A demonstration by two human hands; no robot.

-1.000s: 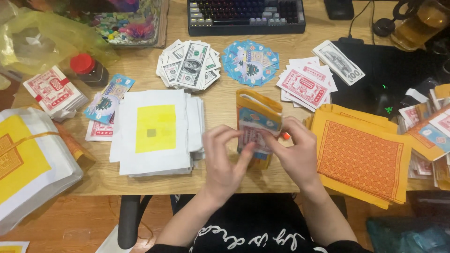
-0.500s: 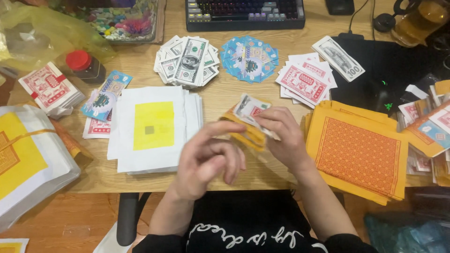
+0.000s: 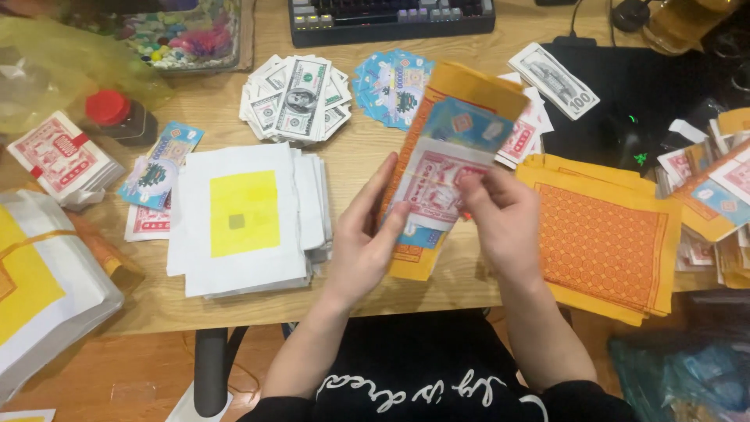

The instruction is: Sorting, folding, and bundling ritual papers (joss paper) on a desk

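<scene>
Over the wooden desk (image 3: 359,160) both hands hold a long orange-yellow paper sheet (image 3: 461,86) with red and blue printed paper notes (image 3: 433,184) laid on it. My left hand (image 3: 363,242) grips the sheet's left edge and lower part from below. My right hand (image 3: 500,223) presses thumb and fingers on the notes at the sheet's right side. The sheet is lifted and tilted away from me.
A stack of white sheets with a yellow square (image 3: 246,219) lies left of the hands, an orange patterned paper pile (image 3: 605,242) right. Behind are fanned banknote-style papers (image 3: 297,98), round blue papers (image 3: 391,86), a keyboard (image 3: 391,19) and a red-capped jar (image 3: 113,117).
The hands have come back together. The orange-yellow sheet with the notes is now raised and spread lengthwise between both hands; half a second ago my left hand was lower and apart.
</scene>
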